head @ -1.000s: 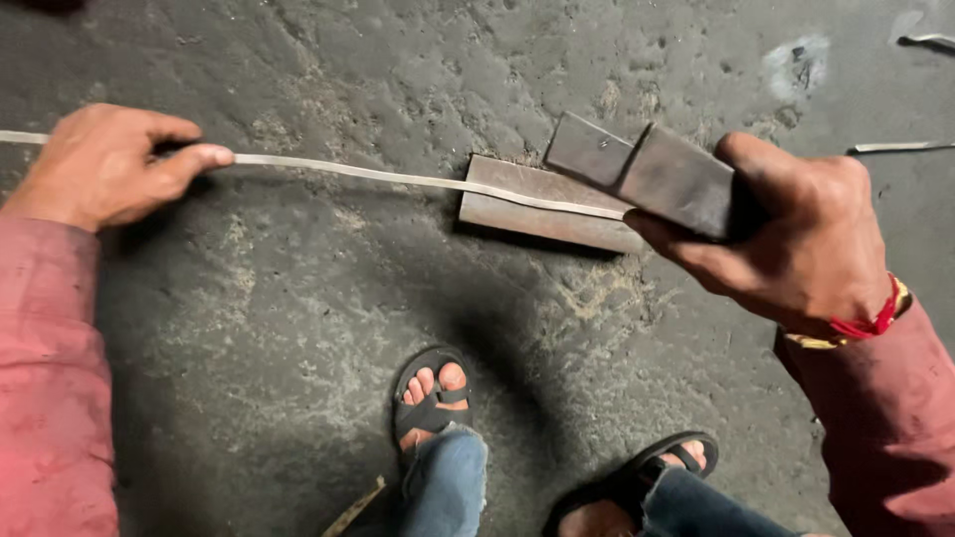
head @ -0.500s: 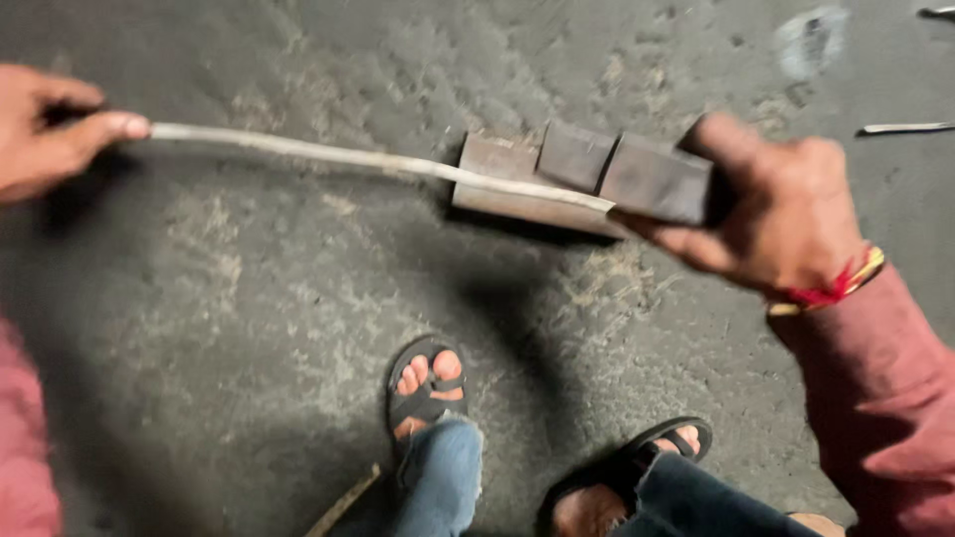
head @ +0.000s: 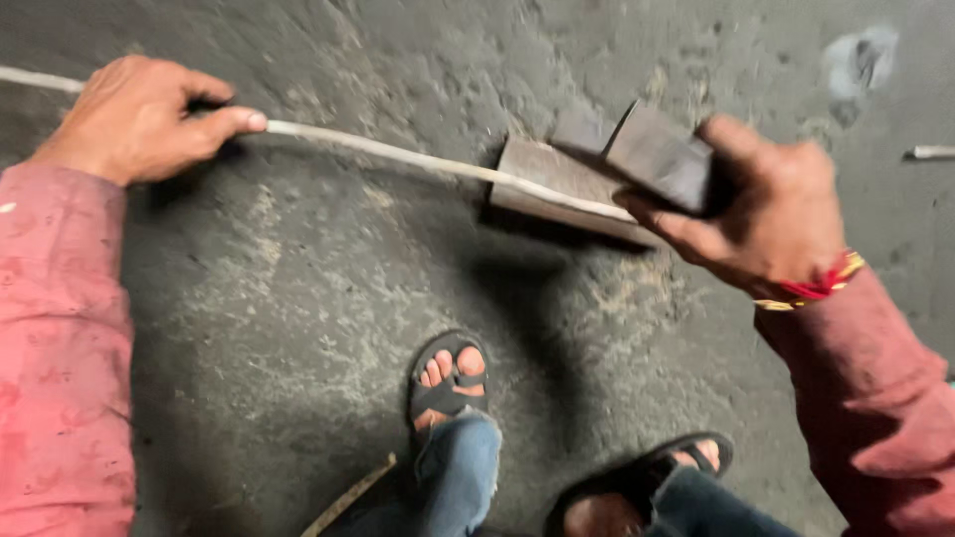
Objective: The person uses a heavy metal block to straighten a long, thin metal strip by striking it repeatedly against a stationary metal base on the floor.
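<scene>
Thin strip held over a metal block, a second block raised above it.

Your left hand (head: 139, 119) pinches the pale, flat strip (head: 398, 154) between thumb and fingers; keep it taut and flat across the rusty block (head: 557, 184) lying on the rough concrete floor (head: 298, 298). Your right hand (head: 766, 214) wraps closed around the dark, square-edged steel block (head: 657, 154), tilted just above the strip; bring it down square.

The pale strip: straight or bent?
Slightly bent: the pale strip bows upward between the left hand and the right hand.
</scene>
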